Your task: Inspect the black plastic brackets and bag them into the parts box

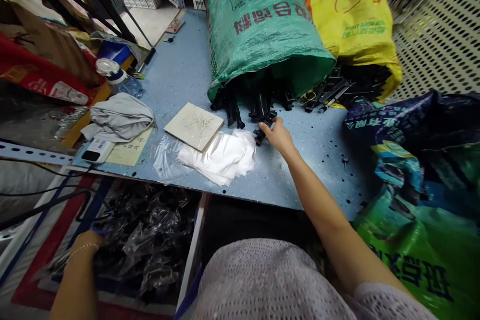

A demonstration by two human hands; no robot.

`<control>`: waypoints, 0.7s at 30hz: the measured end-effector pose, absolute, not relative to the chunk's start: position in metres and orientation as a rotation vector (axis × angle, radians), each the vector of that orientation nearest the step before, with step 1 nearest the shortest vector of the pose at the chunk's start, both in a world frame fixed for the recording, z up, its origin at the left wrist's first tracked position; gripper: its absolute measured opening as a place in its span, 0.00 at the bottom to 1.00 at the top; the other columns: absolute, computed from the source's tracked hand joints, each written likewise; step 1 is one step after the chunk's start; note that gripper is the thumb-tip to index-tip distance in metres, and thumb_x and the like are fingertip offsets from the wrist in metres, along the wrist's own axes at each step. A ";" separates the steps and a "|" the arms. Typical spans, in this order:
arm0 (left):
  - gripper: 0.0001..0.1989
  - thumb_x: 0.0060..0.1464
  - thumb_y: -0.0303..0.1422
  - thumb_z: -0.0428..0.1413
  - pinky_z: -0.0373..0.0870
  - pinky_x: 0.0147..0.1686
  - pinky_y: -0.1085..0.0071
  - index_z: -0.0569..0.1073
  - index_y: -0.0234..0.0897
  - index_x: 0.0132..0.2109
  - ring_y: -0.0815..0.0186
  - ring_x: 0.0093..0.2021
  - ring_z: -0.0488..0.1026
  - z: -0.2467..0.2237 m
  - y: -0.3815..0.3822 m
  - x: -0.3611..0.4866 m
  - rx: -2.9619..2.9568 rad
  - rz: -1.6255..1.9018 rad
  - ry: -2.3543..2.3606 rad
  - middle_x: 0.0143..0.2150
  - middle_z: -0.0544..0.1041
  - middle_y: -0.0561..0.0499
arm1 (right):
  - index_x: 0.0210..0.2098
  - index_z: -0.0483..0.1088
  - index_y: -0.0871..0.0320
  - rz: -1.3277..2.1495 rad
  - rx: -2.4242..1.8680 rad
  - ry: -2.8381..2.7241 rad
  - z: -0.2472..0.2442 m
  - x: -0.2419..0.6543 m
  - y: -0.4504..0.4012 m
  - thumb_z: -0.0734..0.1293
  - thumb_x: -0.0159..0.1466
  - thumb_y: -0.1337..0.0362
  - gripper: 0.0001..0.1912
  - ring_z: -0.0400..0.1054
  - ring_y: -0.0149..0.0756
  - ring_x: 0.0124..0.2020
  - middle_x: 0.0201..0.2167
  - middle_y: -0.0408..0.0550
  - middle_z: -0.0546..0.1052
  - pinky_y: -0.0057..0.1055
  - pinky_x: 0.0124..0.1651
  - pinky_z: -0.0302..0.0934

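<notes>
On the blue table, my right hand pinches a small black plastic part between thumb and fingers. Just behind it, more black plastic parts spill from the mouth of a green woven sack. Beside this hand lies a stack of thin white plastic bags, partly under a square cream tile. Low on the left, my left hand reaches to the edge of a bin of black parts in clear bags. Its fingers are blurred and mostly hidden.
A yellow sack of black parts lies at the back right, by a perforated cream crate. At the left are a grey cloth, a white device and a water bottle. A green plastic bag bulges at the right.
</notes>
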State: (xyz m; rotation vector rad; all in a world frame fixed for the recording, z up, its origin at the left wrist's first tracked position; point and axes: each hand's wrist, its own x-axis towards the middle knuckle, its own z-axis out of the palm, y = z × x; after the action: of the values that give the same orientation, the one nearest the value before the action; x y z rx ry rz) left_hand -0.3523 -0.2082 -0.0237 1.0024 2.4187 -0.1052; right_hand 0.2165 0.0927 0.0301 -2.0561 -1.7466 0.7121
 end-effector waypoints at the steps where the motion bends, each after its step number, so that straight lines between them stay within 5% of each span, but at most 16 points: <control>1: 0.21 0.33 0.50 0.55 0.69 0.44 0.35 0.56 0.40 0.16 0.47 0.25 0.76 -0.025 -0.206 -0.359 0.957 -0.107 2.444 0.06 0.52 0.57 | 0.64 0.53 0.66 0.722 -2.069 -1.738 0.026 0.216 0.103 0.63 0.63 0.41 0.42 0.73 0.57 0.46 0.46 0.67 0.77 0.48 0.48 0.64; 7: 0.19 0.38 0.52 0.59 0.74 0.41 0.59 0.72 0.41 0.29 0.53 0.37 0.79 -0.016 -0.169 -0.292 0.971 0.029 2.205 0.23 0.77 0.52 | 0.70 0.40 0.57 1.234 -1.811 -1.216 0.016 0.246 0.102 0.64 0.58 0.59 0.46 0.73 0.42 0.33 0.46 0.56 0.77 0.37 0.34 0.68; 10: 0.25 0.48 0.52 0.59 0.75 0.38 0.63 0.77 0.38 0.45 0.57 0.36 0.78 0.003 -0.142 -0.191 1.023 0.324 1.658 0.35 0.81 0.47 | 0.65 0.51 0.56 1.572 -1.390 -1.040 0.021 0.260 0.057 0.61 0.57 0.58 0.38 0.70 0.38 0.30 0.40 0.51 0.78 0.33 0.32 0.66; 14: 0.32 0.55 0.56 0.54 0.71 0.54 0.57 0.71 0.39 0.58 0.55 0.54 0.74 0.021 -0.094 -0.029 1.028 0.901 1.190 0.57 0.74 0.39 | 0.56 0.63 0.54 1.803 -1.140 -0.959 0.024 0.233 -0.019 0.58 0.60 0.51 0.27 0.69 0.40 0.31 0.39 0.51 0.77 0.35 0.33 0.65; 17: 0.35 0.58 0.56 0.51 0.64 0.62 0.55 0.64 0.38 0.64 0.54 0.63 0.67 0.023 -0.065 0.054 1.048 1.056 1.046 0.62 0.69 0.38 | 0.50 0.67 0.51 1.555 -1.261 -1.130 0.022 0.209 -0.054 0.59 0.64 0.46 0.21 0.68 0.44 0.44 0.43 0.51 0.73 0.40 0.48 0.65; 21: 0.30 0.63 0.48 0.51 0.70 0.56 0.55 0.59 0.41 0.66 0.56 0.56 0.72 0.031 -0.058 0.086 0.995 0.998 0.984 0.60 0.71 0.42 | 0.42 0.69 0.51 0.887 -1.461 -1.519 0.027 0.225 -0.050 0.54 0.69 0.46 0.20 0.60 0.47 0.52 0.45 0.53 0.67 0.45 0.59 0.56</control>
State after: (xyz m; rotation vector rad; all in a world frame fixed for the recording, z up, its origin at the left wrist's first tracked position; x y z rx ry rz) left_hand 0.0862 -0.0577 0.0315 0.9947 0.9837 0.9981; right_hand 0.2248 -0.0504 0.0273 -1.4608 -1.5192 0.8871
